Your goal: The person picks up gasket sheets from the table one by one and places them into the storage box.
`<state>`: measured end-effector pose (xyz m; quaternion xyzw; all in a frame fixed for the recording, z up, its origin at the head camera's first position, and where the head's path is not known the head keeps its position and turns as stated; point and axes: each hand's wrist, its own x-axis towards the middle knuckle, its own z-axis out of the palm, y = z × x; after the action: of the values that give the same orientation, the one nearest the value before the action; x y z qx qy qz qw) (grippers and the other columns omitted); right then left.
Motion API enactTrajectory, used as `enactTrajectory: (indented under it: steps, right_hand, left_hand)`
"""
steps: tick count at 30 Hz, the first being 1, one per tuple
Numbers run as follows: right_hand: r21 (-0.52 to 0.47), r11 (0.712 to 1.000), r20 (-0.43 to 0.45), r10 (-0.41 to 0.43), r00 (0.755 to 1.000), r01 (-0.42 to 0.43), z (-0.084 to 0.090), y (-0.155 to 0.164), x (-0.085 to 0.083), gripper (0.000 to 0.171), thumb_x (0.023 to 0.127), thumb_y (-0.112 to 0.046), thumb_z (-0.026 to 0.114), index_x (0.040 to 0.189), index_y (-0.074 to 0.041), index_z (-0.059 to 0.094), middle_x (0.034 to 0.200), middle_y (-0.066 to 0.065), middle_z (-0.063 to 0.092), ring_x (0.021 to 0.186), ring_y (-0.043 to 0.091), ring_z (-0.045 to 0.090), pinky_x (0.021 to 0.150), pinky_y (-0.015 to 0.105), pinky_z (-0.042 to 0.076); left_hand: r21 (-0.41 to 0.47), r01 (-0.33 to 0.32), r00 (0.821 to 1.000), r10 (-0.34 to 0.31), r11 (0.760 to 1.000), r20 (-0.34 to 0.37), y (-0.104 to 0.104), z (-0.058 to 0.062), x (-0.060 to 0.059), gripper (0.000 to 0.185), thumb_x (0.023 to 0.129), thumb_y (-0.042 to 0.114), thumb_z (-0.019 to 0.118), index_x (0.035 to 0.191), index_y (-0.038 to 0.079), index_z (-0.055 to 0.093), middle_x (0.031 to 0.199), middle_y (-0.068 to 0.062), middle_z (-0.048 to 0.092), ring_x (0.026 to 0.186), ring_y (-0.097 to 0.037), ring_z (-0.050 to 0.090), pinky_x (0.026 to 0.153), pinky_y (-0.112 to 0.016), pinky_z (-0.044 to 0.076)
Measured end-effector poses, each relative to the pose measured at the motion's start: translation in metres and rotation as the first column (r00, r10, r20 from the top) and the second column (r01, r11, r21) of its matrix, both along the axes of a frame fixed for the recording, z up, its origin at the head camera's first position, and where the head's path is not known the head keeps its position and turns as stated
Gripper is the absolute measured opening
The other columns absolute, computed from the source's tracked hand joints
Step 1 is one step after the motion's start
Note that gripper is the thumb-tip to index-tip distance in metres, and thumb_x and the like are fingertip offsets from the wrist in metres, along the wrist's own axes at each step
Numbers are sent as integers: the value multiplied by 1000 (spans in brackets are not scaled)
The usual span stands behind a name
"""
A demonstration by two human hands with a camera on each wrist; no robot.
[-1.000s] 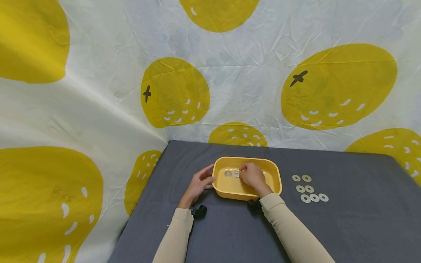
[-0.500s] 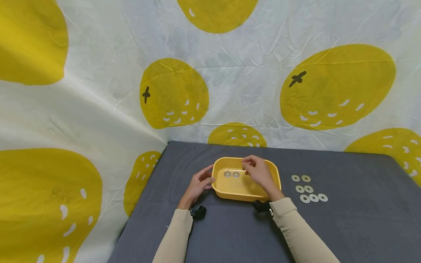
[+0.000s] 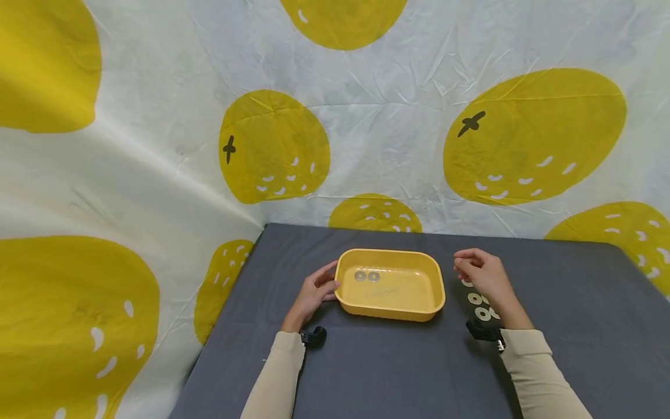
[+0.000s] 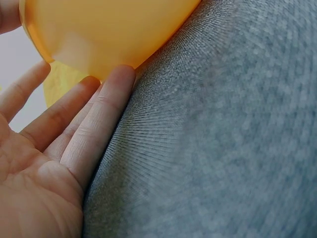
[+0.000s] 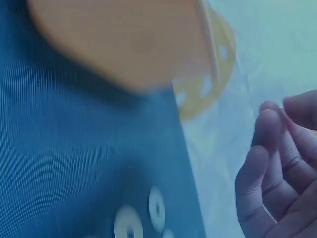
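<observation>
A yellow plastic tray [image 3: 405, 294] stands on the grey cloth. Inside it, near the left end, two flat metal washers [image 3: 356, 277] lie side by side. My left hand [image 3: 311, 295] rests against the tray's left end, its thumb at the rim and its fairly straight fingers [image 4: 91, 134] touching the outer wall. Right of the tray, my right hand [image 3: 493, 284] hovers over a group of washers [image 3: 471, 298], partly hiding them. Its fingers are loosely bent, with a gap between thumb and index finger in the head view and no washer visible in them.
A dark grey cloth [image 3: 366, 372] covers the table. Behind it and along the left hangs a white sheet [image 3: 387, 145] printed with large yellow fruit. Each wrist carries a small black camera [image 3: 315, 337].
My right hand has let go of the right-hand washer in the tray, lifted out, and moved right over the washers on the cloth. The left hand keeps its place at the tray.
</observation>
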<state>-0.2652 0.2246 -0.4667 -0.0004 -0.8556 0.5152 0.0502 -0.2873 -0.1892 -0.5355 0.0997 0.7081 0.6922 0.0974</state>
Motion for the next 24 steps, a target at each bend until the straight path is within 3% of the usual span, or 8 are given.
enactTrajectory:
  steps: [6,12,19,24]
  right_hand:
    - [164,986,32,-13,999,8,-14,41,-3,38,105,-23,58,131,5,60,99,16,73,81,24,71,67,34,59]
    - [358,933,58,-3,998,-19,-18,62,-8,34,99,-16,63,122,9,63,99,25,69,84,32,66,67,36,50]
    - [459,885,172,2,985,-82,-20,69,-15,45,95,-24,69,123,11,60,109,33,63,96,48,59,78,57,50]
    - [506,858,201,-23,979,-84,-23,72,-18,44,93,-22,71,117,13,60,110,36,62,99,53,57,82,61,47]
  left_hand:
    - [-5,14,1000,-14,1000,0,-1,-2,0,58,99,21,69,153,31,49,146,-15,58,124,-33,65,89,-35,62]
    - [-15,-7,1000,7,1000,-2,-3,0,-2,58,98,21,70,151,33,51,143,-13,60,122,-30,66,89,-37,62]
    - [-21,-11,1000,11,1000,1,-5,0,-3,57,98,17,68,151,33,51,142,-13,61,122,-31,67,88,-37,63]
    - [-20,1,1000,-1,1000,3,-3,-1,-4,56,99,16,67,150,34,51,143,-14,60,122,-31,66,89,-36,63]
